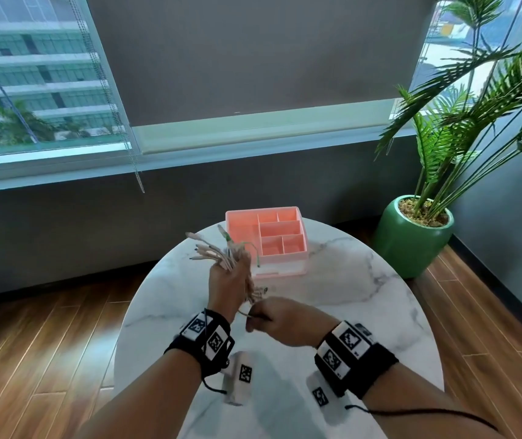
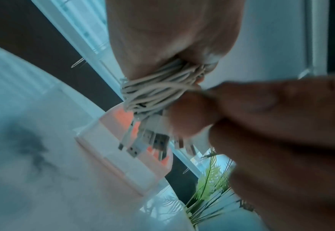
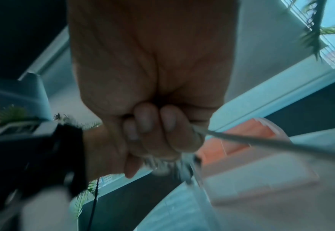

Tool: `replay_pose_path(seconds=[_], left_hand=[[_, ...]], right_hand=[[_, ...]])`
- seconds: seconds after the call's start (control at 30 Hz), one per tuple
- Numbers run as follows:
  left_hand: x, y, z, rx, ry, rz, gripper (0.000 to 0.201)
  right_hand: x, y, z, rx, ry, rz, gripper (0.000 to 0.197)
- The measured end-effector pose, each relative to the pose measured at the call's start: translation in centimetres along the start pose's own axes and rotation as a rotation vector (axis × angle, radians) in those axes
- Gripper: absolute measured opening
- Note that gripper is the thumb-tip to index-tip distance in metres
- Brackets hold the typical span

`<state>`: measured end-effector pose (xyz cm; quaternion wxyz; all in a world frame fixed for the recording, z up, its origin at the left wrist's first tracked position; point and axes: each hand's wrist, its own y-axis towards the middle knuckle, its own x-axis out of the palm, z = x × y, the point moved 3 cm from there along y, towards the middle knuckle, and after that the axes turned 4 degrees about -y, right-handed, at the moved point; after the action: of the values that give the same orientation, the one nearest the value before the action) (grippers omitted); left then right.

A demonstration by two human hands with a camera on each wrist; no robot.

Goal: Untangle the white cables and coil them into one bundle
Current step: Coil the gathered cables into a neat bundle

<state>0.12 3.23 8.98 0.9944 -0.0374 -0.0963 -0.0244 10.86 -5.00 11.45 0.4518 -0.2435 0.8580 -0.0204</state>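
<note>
Gripping white cables: left fingers.

Left hand: raised above the right, back to the head camera, fingers curled round cables.
Right hand: lower, fisted, fingers pinching one strand.

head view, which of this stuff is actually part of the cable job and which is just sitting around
Part of the job:
- white cables, gathered in a bundle
- left hand, gripping that bundle
- right hand, pinching one loose strand

Just lying about:
- pink organiser tray on the marble table
- potted plant on the floor
- window blinds
</note>
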Motion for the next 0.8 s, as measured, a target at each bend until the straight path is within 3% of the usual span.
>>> replay_pose_path(seconds=[0.13,0.2,0.3,0.43,0.6,0.8], left_hand=[[0.5,-1.3,-0.9,-0.045,0.187,-0.251,0.028],[0.9,-2.3,-1.0,-0.154,0.124,-0.389,0.040],[1.3,-3.1,-1.2,-0.322,0.028,-0.484,0.057],[1.6,-3.4,-1.6,-0.402,-0.053,-0.642,0.063],[2.3,-3.3,-0.3,-0.388,-0.238,-0.660,0.026],[2.0,-2.0,1.0,-0.447,-0.454,-0.672,0.021]], right_hand=[[-4.8,-0.2,0.1,-0.031,-0.027,0.128,0.011],[-6.9,-0.2,0.8,-0.032,-0.005,0.182,0.006],[-9.1,-0.1,1.7,-0.023,0.058,0.272,0.006],[-11.2,0.3,3.5,-0.002,0.197,0.410,0.008],[-9.9,0.8,5.9,-0.015,0.438,0.473,0.004],[-6.7,0.0,8.6,0.152,0.717,0.577,0.017]])
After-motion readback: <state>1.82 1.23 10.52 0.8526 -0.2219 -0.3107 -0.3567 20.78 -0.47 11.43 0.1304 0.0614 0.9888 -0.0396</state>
